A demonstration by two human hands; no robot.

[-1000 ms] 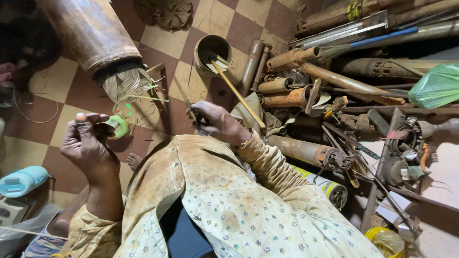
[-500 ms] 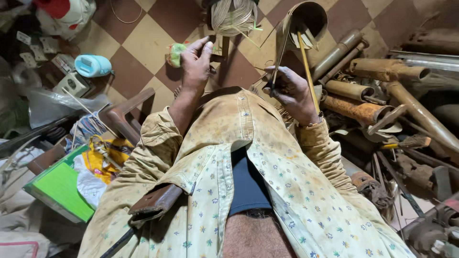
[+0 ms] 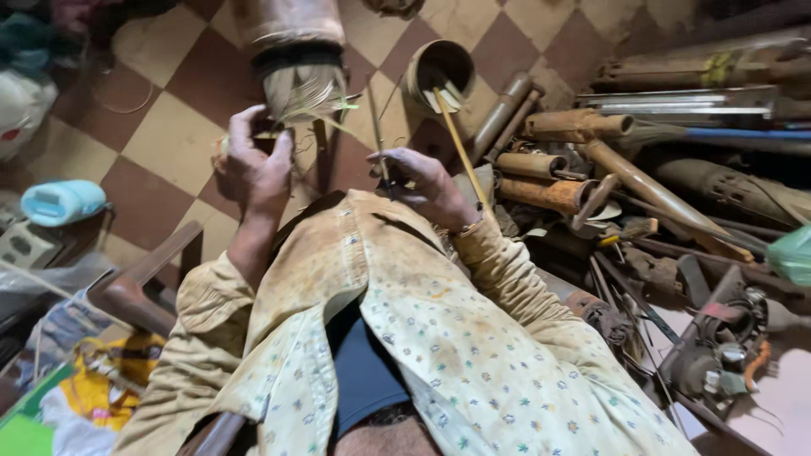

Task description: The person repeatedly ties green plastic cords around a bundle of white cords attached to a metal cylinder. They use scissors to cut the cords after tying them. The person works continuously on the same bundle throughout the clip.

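Left hand (image 3: 256,165) is curled shut on the fibre bundle (image 3: 304,91), fingers wrapped where the pale strands leave the cylinder (image 3: 287,24); a scrap of green shows just right of the grip, too small to identify. Right hand (image 3: 427,187) pinches a thin dark rod (image 3: 378,139), thumb and fingers pressed together on it, rod running up from the fist toward the bundle's right edge. Change vs a second ago: then the left hand sat well off to the lower left of the bundle holding something green, and half a second ago it was reaching up under it; now it is on the bundle, closed. Right hand's grip looks the same across all three, only the rod tip sits nearer the bundle. My read: bundle is now steadied by one hand and the tool is lined up beside it, so work on the fibres can begin, though I can't tell whether the rod touches them. Outward from the bundle: a can (image 3: 439,72) with a yellow stick (image 3: 460,148) to the right, rusty pipes (image 3: 549,165) further right, a light blue bottle (image 3: 63,201) on the checkered floor (image 3: 160,135) far left-below, a wooden arm (image 3: 139,283) below.
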